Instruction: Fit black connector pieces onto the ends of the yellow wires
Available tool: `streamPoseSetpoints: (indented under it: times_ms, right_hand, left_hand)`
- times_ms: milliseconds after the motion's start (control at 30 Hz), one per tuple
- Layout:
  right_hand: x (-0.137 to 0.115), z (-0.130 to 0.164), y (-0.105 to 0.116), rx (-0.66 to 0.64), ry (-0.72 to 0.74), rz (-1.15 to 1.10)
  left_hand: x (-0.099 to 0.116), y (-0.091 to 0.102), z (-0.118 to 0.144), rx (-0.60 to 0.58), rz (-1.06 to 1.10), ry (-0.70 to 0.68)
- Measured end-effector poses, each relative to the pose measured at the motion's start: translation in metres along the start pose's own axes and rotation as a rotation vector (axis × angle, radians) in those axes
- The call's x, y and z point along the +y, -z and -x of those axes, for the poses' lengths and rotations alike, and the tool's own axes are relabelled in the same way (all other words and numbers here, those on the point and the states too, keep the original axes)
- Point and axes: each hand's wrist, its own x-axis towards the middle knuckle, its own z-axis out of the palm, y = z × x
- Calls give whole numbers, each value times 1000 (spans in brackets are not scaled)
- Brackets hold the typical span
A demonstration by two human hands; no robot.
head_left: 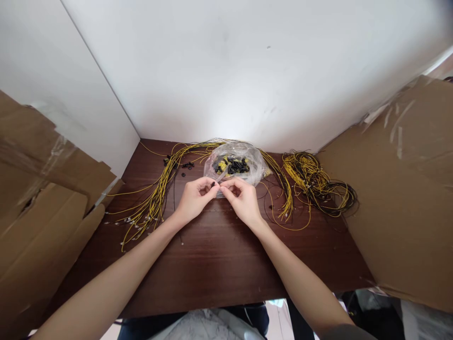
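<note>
My left hand [197, 197] is closed in a pinch, with a small black piece [213, 184] showing between thumb and forefinger. Close beside it, my right hand [243, 197] pinches too, its fingertips almost meeting the left ones. What the right fingers hold is too small to make out. Just behind both hands sits an open clear plastic bag [257, 165] containing black and yellow small parts [236, 165]. A bundle of yellow and black wires [160, 198] with pale tips fans out on the left, running behind the bag to a wire end bunch [286, 200] on the right.
A coiled heap of yellow and black wires [311, 182] lies at the right of the brown table [212, 264]. Several loose black rings [187, 165] rest left of the bag. Cardboard [399, 189] stands at the right, more cardboard [46, 189] at the left, a white wall [219, 71] behind.
</note>
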Motion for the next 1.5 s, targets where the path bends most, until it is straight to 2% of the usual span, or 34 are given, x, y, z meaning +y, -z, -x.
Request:
streamPoseSetpoints:
  times_ms: [100, 267, 467, 633, 1033, 1267, 1500]
  right_hand:
    - [1, 0, -1, -2, -28, -15]
    - [-2, 1, -2, -37, -52, -8]
    - [-2, 3, -3, -58, -110, -46]
    - [0, 3, -3, -8, -173, -46]
    - [0, 4, -3, 11, -85, -5]
    - [-3, 7, -9, 22, -37, 31]
    - [0, 4, -8, 81, -159, -123]
  left_hand:
    - [0, 0, 1, 35, -88, -40]
    - [6, 0, 6, 129, -379, -191]
    - [9, 0, 11, 132, -552, -348]
    - [9, -1, 10, 158, -502, -342]
    - [7, 0, 8, 174, -435, -269]
    - [10, -1, 10, 245, -465, -228]
    - [10, -1, 8, 135, -282, -182]
